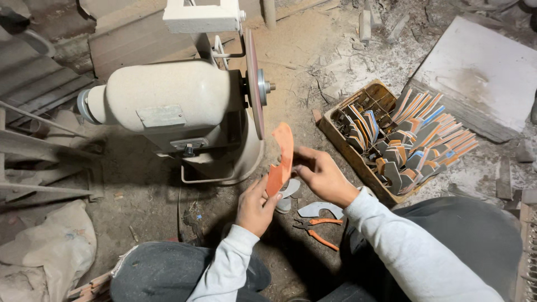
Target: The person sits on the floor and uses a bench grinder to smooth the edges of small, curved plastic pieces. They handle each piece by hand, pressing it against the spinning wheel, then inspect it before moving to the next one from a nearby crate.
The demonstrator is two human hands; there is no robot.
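dusty floor (313, 112) | both hands, left (254, 207) and right (319, 173), grip pinching orange cutout (281, 159) | beside grinder wheel (253, 84)

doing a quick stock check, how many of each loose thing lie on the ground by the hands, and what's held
orange curved piece held in left hand and right hand: 1
grey cut pieces on ground: 3
orange-handled pliers: 1
total: 5

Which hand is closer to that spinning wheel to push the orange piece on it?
Probably the left hand: it grips the orange piece from below, on the grinding wheel side. The right hand pinches its far edge.
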